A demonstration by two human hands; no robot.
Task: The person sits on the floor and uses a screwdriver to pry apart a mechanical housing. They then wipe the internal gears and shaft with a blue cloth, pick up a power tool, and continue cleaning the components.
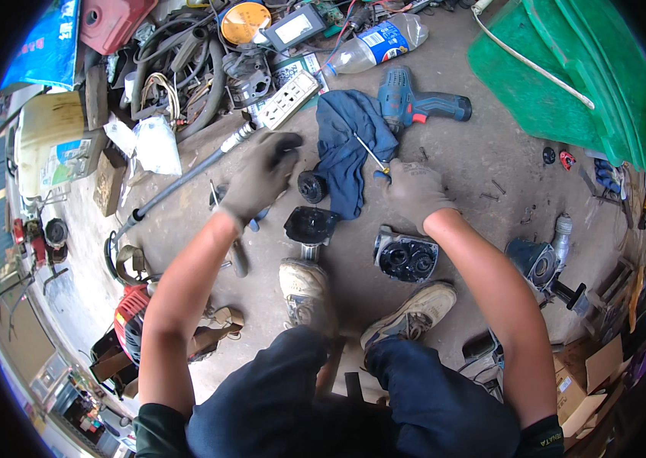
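Observation:
My right hand (412,191), in a grey work glove, grips a screwdriver (369,151) by its handle, its thin shaft pointing up and left over a dark blue cloth (336,137). My left hand (260,177), gloved with black-stained fingertips, hovers left of the cloth; its fingers are bent but apart, with nothing visible in them. Just right of it, a round black part (311,185) rests by the cloth's edge. A grease-blackened metal housing (311,224) sits in front of my left shoe. Before my right shoe lies another housing (407,258), its round inner parts coated in dark grease.
A cordless drill (407,99) lies beyond the cloth, near a plastic bottle (381,44) and power strip (289,99). Hoses and cables (185,69) pile up at far left. Green sheeting (567,69) covers the far right. Tools lie beneath my left hand.

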